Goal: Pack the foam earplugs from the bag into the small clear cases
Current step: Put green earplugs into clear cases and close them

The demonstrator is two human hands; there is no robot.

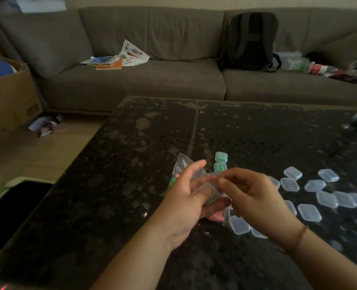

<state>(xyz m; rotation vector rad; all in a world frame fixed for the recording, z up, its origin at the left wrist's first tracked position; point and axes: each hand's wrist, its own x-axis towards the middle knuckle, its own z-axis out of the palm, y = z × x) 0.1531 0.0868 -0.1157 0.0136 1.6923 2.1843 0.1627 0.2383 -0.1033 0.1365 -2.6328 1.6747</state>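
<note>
My left hand (186,197) holds a small clear case (210,194) with something green inside, above the dark table. My right hand (250,195) pinches at the top edge of that case with thumb and forefinger. Behind my left hand lies the clear plastic bag (180,164), with green earplugs (172,182) showing at its lower edge. Pink earplugs (216,217) lie under my hands. Two cases filled with green earplugs (221,162) sit just beyond my fingers. Several empty clear cases (328,197) are spread over the table to the right.
The speckled dark table (131,164) has a seam down its middle. A grey sofa (152,80) stands behind it with papers, a black backpack (250,40) and clutter. A cardboard box (8,97) stands on the floor at left.
</note>
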